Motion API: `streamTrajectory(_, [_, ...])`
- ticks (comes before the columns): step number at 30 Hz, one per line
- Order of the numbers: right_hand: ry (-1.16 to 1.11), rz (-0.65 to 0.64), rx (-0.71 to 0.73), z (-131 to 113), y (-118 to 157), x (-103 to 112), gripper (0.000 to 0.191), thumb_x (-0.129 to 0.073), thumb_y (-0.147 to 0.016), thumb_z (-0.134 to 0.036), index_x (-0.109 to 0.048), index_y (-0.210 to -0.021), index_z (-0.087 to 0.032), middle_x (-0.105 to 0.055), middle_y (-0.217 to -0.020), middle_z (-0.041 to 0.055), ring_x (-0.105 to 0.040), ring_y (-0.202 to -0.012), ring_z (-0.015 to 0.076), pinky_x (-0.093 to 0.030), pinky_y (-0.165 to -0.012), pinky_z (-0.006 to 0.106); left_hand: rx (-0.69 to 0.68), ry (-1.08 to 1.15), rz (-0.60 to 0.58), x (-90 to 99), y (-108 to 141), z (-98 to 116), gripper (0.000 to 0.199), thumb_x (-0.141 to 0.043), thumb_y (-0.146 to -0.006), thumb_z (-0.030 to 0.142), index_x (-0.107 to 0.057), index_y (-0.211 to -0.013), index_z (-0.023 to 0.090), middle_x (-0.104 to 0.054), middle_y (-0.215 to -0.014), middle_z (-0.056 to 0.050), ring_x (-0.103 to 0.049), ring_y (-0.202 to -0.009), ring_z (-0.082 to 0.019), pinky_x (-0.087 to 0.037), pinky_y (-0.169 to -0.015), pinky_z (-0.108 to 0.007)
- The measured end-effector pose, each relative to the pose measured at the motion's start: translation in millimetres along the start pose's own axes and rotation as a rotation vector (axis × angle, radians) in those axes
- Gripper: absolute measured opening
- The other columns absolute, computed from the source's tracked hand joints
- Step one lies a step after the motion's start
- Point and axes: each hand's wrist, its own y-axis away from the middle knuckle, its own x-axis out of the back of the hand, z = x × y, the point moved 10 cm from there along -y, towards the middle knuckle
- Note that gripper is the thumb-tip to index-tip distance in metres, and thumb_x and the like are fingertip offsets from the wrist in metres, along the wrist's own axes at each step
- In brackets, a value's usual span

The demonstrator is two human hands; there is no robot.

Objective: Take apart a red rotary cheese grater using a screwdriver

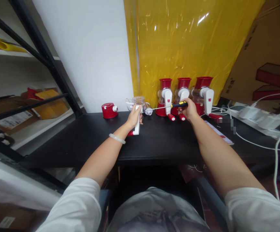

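While the left hand (134,117) grips a white crank handle (137,124) beside its clear, seemingly empty drum (136,102), the right hand (190,109) clasps a yellow-handled screwdriver (171,105) on the matte black table (159,141).

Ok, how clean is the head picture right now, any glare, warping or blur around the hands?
Head view: bright glare streaks on the yellow plastic sheet; wide-lens bending curves the shelf frame and table edge; a small pixelated patch sits right of the right hand. The left hand, white crank handle and screwdriver look reasonably sharp and evenly lit.
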Motion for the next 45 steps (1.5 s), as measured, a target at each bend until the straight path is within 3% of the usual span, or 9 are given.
streamTrajectory(4, [0.107, -0.002, 0.013, 4, -2, 3, 0.050, -0.073, -0.085, -0.070, -0.049, -0.075, -0.027, -0.036, -0.043, -0.0096, -0.034, -0.035, 0.0114, -0.046, -0.040, 0.027, -0.005, -0.025, 0.000, 0.7, 0, -1, 0.030, -0.053, -0.106, 0.054, -0.046, -0.118, 0.027, -0.048, -0.061, 0.011, -0.045, -0.040, -0.010, -0.044, -0.043, -0.020])
streamTrajectory(12, [0.071, 0.084, -0.063, 6, 3, 4, 0.016, -0.072, -0.079, -0.029, -0.057, -0.077, -0.024, -0.056, -0.054, -0.0047, -0.048, -0.043, 0.0110, -0.046, -0.040, 0.022, -0.052, -0.037, 0.024, 6.3, -4, 0, 0.031, -0.055, -0.105, 0.055, -0.045, -0.113, 0.026, -0.048, -0.061, 0.011, -0.046, -0.039, -0.011, -0.045, -0.043, -0.020])
streamTrajectory(16, [0.052, 0.069, -0.066, 1, 7, -2, 0.013, -0.070, -0.072, -0.022, -0.057, -0.076, -0.023, -0.059, -0.060, -0.0041, -0.052, -0.047, 0.0104, -0.047, -0.042, 0.020, -0.036, -0.041, 0.030, 7.0, -4, 0, 0.033, -0.056, -0.103, 0.057, -0.046, -0.114, 0.027, -0.049, -0.061, 0.011, -0.047, -0.040, -0.011, -0.045, -0.043, -0.019])
streamTrajectory(21, [0.048, 0.059, -0.036, 1, 4, -1, 0.022, -0.075, -0.073, -0.031, -0.055, -0.073, -0.023, -0.058, -0.060, -0.0047, -0.051, -0.046, 0.0102, -0.047, -0.042, 0.022, -0.042, -0.040, 0.038, 7.4, -2, 1, 0.035, -0.057, -0.102, 0.058, -0.047, -0.115, 0.027, -0.049, -0.062, 0.010, -0.047, -0.041, -0.011, -0.044, -0.043, -0.020])
streamTrajectory(27, [0.245, 0.053, 0.041, 1, -1, 8, 0.049, -0.076, -0.084, -0.068, -0.056, -0.071, -0.025, -0.042, -0.042, -0.0066, -0.043, -0.035, 0.0136, -0.036, -0.033, 0.026, -0.021, -0.044, 0.042, 7.9, -2, -1, 0.038, -0.058, -0.101, 0.060, -0.047, -0.116, 0.028, -0.049, -0.063, 0.011, -0.047, -0.041, -0.010, -0.044, -0.044, -0.019])
streamTrajectory(31, [0.234, 0.013, 0.044, 3, -1, 5, 0.046, -0.082, -0.081, -0.062, -0.055, -0.071, -0.026, -0.042, -0.041, -0.0089, -0.040, -0.033, 0.0116, -0.035, -0.034, 0.024, -0.016, -0.054, 0.042, 8.4, -1, 0, 0.032, -0.055, -0.103, 0.056, -0.045, -0.115, 0.027, -0.049, -0.062, 0.011, -0.047, -0.041, -0.011, -0.045, -0.044, -0.020])
streamTrajectory(39, [0.212, 0.072, -0.053, 3, 4, 4, 0.009, -0.071, -0.075, -0.028, -0.064, -0.078, -0.023, -0.059, -0.052, -0.0040, -0.053, -0.041, 0.0128, -0.039, -0.036, 0.020, -0.040, -0.048, 0.048, 9.6, -2, 0, 0.034, -0.055, -0.103, 0.059, -0.045, -0.113, 0.027, -0.048, -0.062, 0.011, -0.046, -0.041, -0.010, -0.045, -0.045, -0.020])
streamTrajectory(42, [0.183, 0.063, -0.059, 4, 3, 3, 0.009, -0.068, -0.074, -0.030, -0.063, -0.077, -0.023, -0.060, -0.054, -0.0037, -0.054, -0.041, 0.0141, -0.042, -0.036, 0.022, -0.034, -0.049, 0.042, 8.7, -2, -1, 0.037, -0.057, -0.102, 0.061, -0.045, -0.113, 0.027, -0.048, -0.063, 0.011, -0.046, -0.041, -0.010, -0.044, -0.045, -0.020])
streamTrajectory(45, [0.194, 0.073, -0.028, 5, 0, 6, 0.021, -0.067, -0.083, -0.042, -0.062, -0.075, -0.024, -0.060, -0.053, -0.0019, -0.055, -0.041, 0.0155, -0.043, -0.037, 0.024, -0.027, -0.051, 0.043, 8.1, -1, 0, 0.037, -0.057, -0.103, 0.060, -0.046, -0.114, 0.027, -0.048, -0.064, 0.011, -0.047, -0.041, -0.010, -0.044, -0.045, -0.020])
